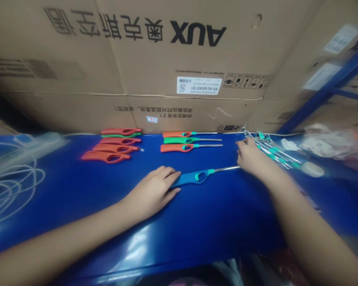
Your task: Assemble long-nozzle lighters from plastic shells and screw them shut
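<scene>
In the head view my left hand (155,188) is closed on the handle of a blue long-necked gas lighter (189,178). The lighter lies level over the blue table, with its metal rod pointing right. My right hand (250,155) is beside the rod's tip, at the left edge of a pile of metal rods with teal fittings (276,153). Its fingers are loosely bent and apart, with nothing visible in them. Behind the blue lighter, an orange lighter (176,148), a green lighter (174,140) and another orange lighter (173,134) lie in a row, each with a rod.
Several orange-red lighter handles without rods (107,157) lie at the back left, a green one among them. White cable (14,194) coils at the left. Crumpled plastic bags (325,143) lie at the right. A large cardboard box (143,75) walls off the blue table's (214,226) back.
</scene>
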Action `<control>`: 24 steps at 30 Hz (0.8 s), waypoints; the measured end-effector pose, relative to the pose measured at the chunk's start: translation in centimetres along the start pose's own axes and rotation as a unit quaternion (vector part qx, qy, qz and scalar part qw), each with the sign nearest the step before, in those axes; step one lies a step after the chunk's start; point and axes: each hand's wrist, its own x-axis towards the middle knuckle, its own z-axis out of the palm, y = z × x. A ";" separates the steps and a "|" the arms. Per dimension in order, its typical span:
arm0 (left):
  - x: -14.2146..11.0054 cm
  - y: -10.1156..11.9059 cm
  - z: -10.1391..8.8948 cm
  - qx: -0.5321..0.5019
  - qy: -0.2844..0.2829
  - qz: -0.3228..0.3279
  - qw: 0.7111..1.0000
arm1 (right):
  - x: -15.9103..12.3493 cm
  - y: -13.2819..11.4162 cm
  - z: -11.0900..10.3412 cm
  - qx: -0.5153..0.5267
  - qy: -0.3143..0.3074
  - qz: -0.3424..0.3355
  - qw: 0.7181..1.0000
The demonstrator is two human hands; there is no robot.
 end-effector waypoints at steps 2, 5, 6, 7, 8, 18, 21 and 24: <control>0.2 -0.2 0.1 -0.005 -0.008 -0.001 1.000 | 0.4 0.2 0.4 -0.002 -0.033 0.002 0.999; 0.4 -0.7 -0.2 -0.026 -0.012 -0.002 1.000 | 0.4 0.6 0.5 -0.008 -0.085 0.007 0.996; 0.5 -0.9 -0.4 -0.034 -0.007 -0.001 0.999 | 0.3 0.7 0.4 -0.010 -0.099 0.010 0.995; 0.6 -1.1 -0.6 -0.041 0.001 0.002 0.999 | 0.2 0.8 0.3 -0.013 -0.110 0.012 0.994; 0.8 -1.4 -0.9 -0.048 0.010 0.006 0.999 | 0.1 0.9 0.3 -0.015 -0.119 0.014 0.993; 6.5 -9.1 -4.1 -0.045 0.109 -0.067 0.991 | 0.7 1.4 0.0 -0.023 -0.113 0.054 0.992; 8.9 -10.8 -3.7 -0.026 0.117 -0.079 0.990 | 1.2 1.5 0.2 -0.015 -0.092 0.068 0.993; 11.0 -11.6 -2.7 -0.012 0.115 -0.083 0.990 | 1.7 1.7 0.6 -0.003 -0.063 0.069 0.996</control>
